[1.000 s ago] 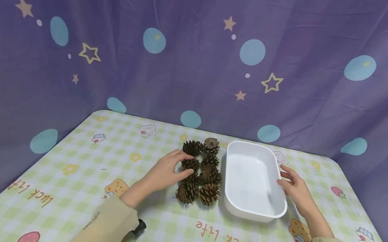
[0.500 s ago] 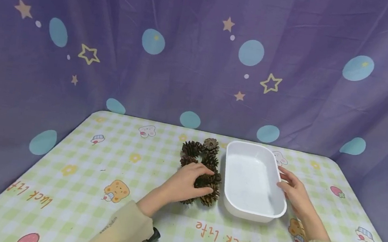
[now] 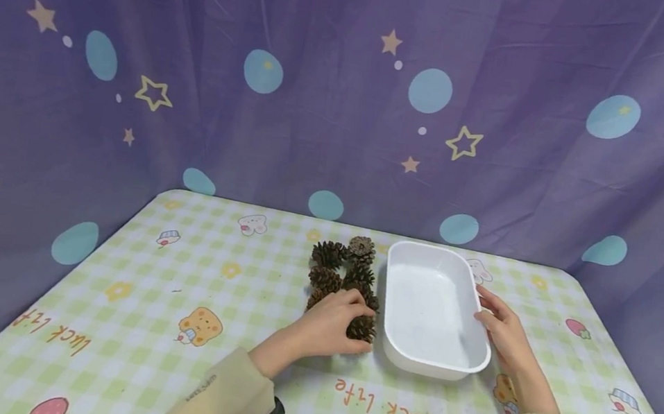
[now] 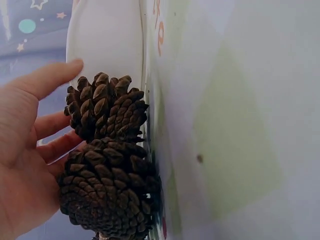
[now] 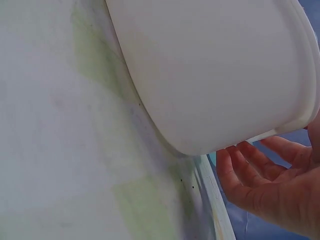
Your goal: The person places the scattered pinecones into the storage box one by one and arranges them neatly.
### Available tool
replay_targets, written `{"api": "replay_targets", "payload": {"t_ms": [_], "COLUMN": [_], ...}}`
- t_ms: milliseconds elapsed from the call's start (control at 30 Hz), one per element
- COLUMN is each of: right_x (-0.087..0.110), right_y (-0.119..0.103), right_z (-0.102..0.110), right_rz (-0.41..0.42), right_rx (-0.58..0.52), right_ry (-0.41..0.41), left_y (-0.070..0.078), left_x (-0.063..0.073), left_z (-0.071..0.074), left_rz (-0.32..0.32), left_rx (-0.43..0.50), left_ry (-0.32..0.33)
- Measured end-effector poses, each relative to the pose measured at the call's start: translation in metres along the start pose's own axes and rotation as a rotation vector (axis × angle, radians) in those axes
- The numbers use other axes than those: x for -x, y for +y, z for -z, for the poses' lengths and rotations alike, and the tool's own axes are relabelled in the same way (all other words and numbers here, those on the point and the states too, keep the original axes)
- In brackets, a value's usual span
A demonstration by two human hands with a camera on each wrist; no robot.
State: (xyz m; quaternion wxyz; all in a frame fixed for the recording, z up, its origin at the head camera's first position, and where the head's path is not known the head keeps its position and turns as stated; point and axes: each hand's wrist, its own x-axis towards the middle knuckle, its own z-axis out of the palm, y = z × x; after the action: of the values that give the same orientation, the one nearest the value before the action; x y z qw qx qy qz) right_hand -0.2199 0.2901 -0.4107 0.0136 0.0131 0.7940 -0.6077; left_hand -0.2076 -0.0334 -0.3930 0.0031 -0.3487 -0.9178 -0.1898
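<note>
Brown pinecones point(image 3: 328, 254) stand clustered in two columns on the tablecloth. My left hand point(image 3: 332, 322) reaches around the front right pinecone point(image 3: 362, 328), fingers on its far side and thumb on its near side. In the left wrist view the thumb point(image 4: 55, 77) is stretched out, with a gap between it and the cone point(image 4: 107, 107), while the fingers lie behind. A deep white plastic tub point(image 3: 432, 304) stands right of the pinecones with nothing in it. My right hand point(image 3: 504, 331) holds its right side, thumb at the rim and bent fingers point(image 5: 240, 165) against the outer wall.
A checked tablecloth point(image 3: 153, 323) with printed lettering and cartoon figures covers the table. Purple curtain cloth point(image 3: 346, 97) hangs behind and at both sides. Black wrist devices show below both sleeves.
My left hand has moved right and nearer, from the left column of pinecones to the front right one. My right hand stays at the tub's right side, its forearm shifted slightly left.
</note>
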Motion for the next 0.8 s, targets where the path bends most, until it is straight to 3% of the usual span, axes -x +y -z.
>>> {"api": "replay_targets", "payload": {"t_ms": [433,800], "right_x": [-0.0001,0.0011], "right_y": [-0.0001,0.0007], "right_z": [-0.0011,0.0006], "right_rz": [-0.007,-0.012], "right_rx": [-0.015,-0.027], "right_ry": [-0.002,-0.011], "left_y": [0.0006,0.0007], "left_x": [0.0002,0.0002], "left_z": [-0.0002,0.0047], "left_rz": [0.043,0.02], "left_rx": [0.115,0.169], "left_ry": [-0.021,-0.001]}}
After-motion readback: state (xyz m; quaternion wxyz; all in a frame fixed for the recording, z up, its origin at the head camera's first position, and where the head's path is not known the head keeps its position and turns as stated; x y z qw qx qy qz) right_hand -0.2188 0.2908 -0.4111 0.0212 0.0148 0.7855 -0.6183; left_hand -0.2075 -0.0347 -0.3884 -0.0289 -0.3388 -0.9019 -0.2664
